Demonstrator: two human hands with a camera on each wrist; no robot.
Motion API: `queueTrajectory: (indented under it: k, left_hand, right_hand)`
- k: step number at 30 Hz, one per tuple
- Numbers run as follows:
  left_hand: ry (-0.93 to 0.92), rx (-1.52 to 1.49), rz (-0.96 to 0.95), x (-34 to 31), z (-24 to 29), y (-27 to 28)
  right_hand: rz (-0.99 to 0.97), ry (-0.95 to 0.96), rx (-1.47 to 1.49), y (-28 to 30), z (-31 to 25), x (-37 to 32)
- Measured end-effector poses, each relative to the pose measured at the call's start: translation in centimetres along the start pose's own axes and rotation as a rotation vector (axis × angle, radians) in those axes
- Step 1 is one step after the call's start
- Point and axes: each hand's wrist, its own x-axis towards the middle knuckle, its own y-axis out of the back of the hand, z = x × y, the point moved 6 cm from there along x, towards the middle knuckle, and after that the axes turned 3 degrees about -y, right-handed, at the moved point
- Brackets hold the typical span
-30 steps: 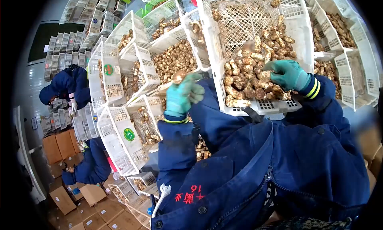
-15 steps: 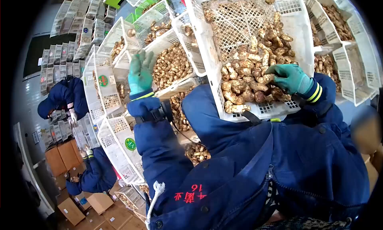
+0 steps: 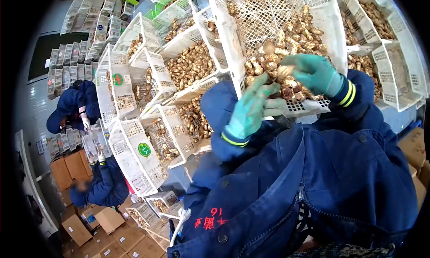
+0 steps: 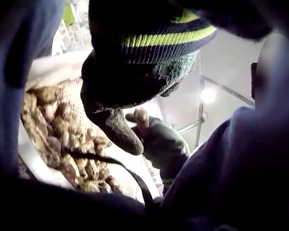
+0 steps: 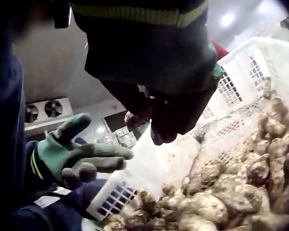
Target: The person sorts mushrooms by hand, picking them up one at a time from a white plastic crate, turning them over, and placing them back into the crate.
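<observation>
My right hand (image 3: pixel 320 74), in a green glove, pinches a pale brown mushroom (image 3: pixel 285 71) just over the mushroom pile (image 3: pixel 304 38). That pile fills the near part of a white perforated crate (image 3: pixel 337 38) in front of me. Close to the crate's near left corner is my gloved left hand (image 3: pixel 251 108), fingers extended towards the pinched mushroom, nothing in its grasp. In the right wrist view the left hand (image 5: pixel 82 154) shows its thumb and fingers spread, apart from the mushroom (image 5: pixel 135 119). The left wrist view shows the mushroom's stub (image 4: pixel 141 118) at the right hand's fingertips.
To the left stand more white crates of mushrooms, one heaped with small ones (image 3: pixel 190 65). Further crates (image 3: pixel 398 74) line the right side. Two people in blue work at the far left, near cardboard boxes (image 3: pixel 109 220).
My left hand swung out left over the neighbouring crates, fingers spread, then came back to the crate before me. The right hand has lifted a mushroom off the pile.
</observation>
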Motion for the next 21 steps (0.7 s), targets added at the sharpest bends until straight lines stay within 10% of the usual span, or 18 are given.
queueTrajectory:
  k: [2,4,6,10,14,16,21]
  left_hand:
    - [0.101,0.022,-0.009,1.2,-2.0,-0.2]
    - [0.168,0.193,0.048,0.7,-1.6,0.8]
    - [0.222,0.174,0.064,0.1,-1.8,2.2]
    - [0.34,0.455,0.013,-1.9,3.8,3.2]
    - [-0.541,0.437,0.229,1.4,19.6,5.5]
    - [-0.504,0.159,0.303,2.0,22.6,8.5]
    - [-0.157,0.305,0.145,1.2,11.3,5.9]
  right_hand:
    - [-0.094,0.357,-0.44,-3.2,-2.5,-0.2]
    - [-0.199,0.278,-0.529,-3.5,-4.6,-1.0]
    - [0.068,0.402,-0.325,-1.2,-3.3,-1.0]
    - [0.189,-0.058,-0.313,4.9,2.1,-0.3]
    - [0.21,-0.118,-0.353,6.7,5.1,0.5]
    - [0.248,-0.066,-0.391,6.5,5.9,1.1]
    - [0.158,-0.104,-0.517,5.2,7.4,2.4]
